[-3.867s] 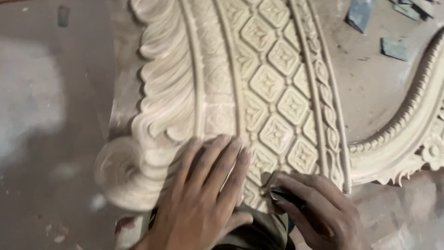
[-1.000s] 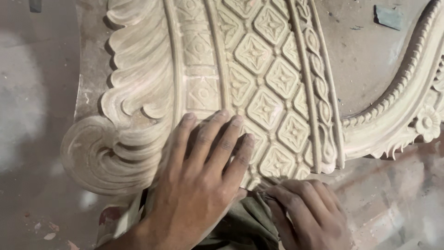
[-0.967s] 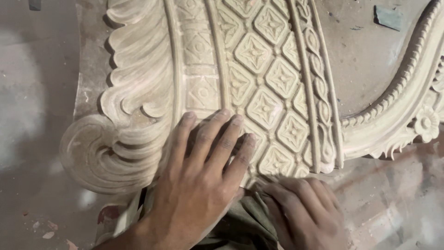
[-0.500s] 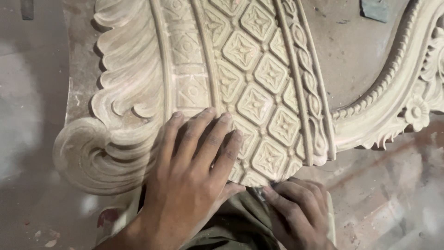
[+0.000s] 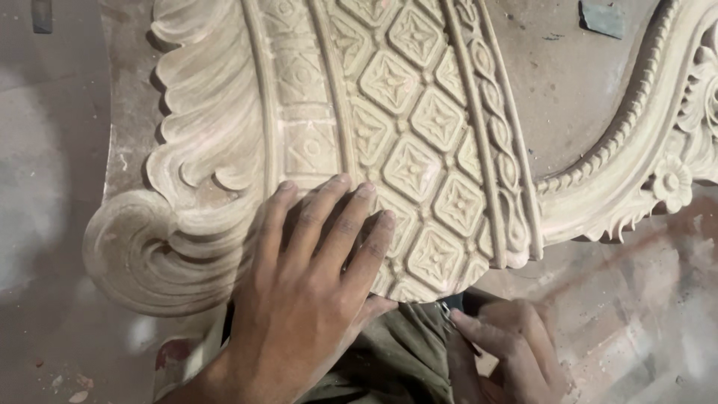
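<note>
A large carved wooden panel (image 5: 404,142) fills the view, with a scroll at its lower left, leaf shapes, a field of diamond flowers and a rope border. My left hand (image 5: 310,288) lies flat on its lower edge, fingers spread over the diamonds. My right hand (image 5: 505,352) is below the panel's bottom edge, fingers curled around a small dark tool (image 5: 449,310) whose tip points at the panel's lower rim. An olive cloth (image 5: 396,359) lies under both hands.
A second carved piece (image 5: 651,150) with beaded edge and small flowers curves along the right. The dusty floor (image 5: 45,187) surrounds the work, with flat scraps (image 5: 602,16) at the top right and a dark piece (image 5: 41,15) at the top left.
The view has shifted so the panel sits higher and more to the left. My right hand has slid down off the carved diamonds to below the panel's bottom edge. My left hand stays flat.
</note>
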